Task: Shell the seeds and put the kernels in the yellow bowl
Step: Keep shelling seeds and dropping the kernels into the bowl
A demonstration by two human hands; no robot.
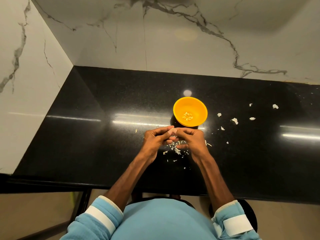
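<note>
Both hands meet over the middle of the black desk (86,135), close to its near edge. The left hand (155,138) and the right hand (192,137) have curled fingers (185,131), and their tips press together around a small pale seed (172,131). The seed is mostly hidden, so I cannot tell if its shell is cracked. The yellow bowl (199,108) stands at 12 o'clock from the hands, just beside the fingertips but not touching them. A little heap of kernels (187,116) lies at the bottom of the bowl. Thin shell bits (174,148) lie on the desk under the hands and spread toward 6 o'clock. Bigger white scraps (235,120) are scattered at 3 o'clock from the bowl, well apart from each other. At 9 o'clock from the hands the dark shiny desk top runs wide, all the way to the side wall (26,66). At 12 o'clock, past the bowl, more desk top shows before the back edge meets the marble wall (173,40). At 3 o'clock the desk goes on out of the picture. The near edge of the desk lies at 6 o'clock, and both forearms cross over it. Blue sleeves (100,217) with white bands are pushed up on both arms.
</note>
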